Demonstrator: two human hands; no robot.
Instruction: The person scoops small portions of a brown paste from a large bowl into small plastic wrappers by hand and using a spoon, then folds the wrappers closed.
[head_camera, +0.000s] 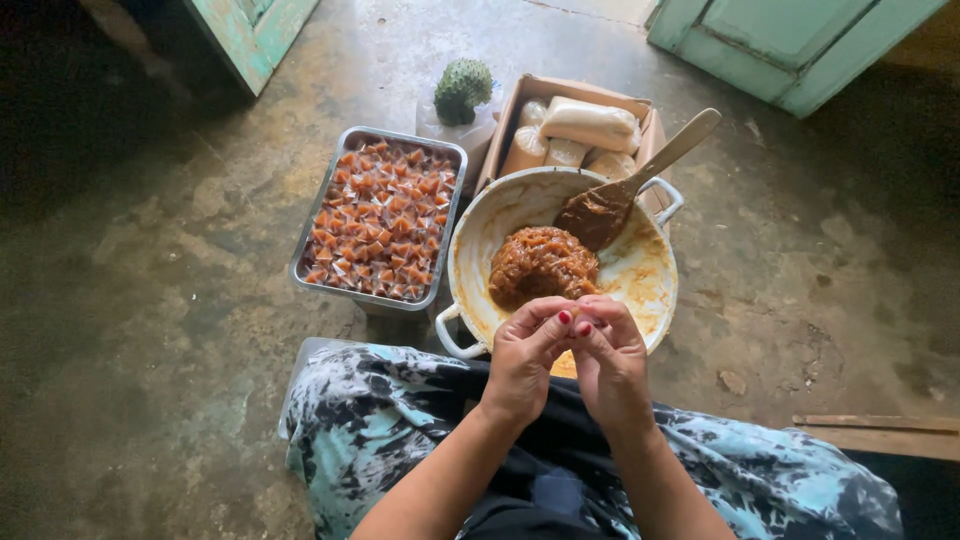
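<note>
Concrete floor (180, 300), hands (568, 350) hiding pinched piece

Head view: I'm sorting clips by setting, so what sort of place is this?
Probably a home doorway or back room used for making sweets on the floor: worn concrete floor, peeling green door, a tray of small wrapped pieces beside a pot of brown paste.

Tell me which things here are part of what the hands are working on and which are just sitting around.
In use: left hand, right hand, brown paste, white pan, wooden spoon, tray of wrapped pieces.

Lying about: green bumpy fruit, cardboard box of white packets, wooden plank.
</note>
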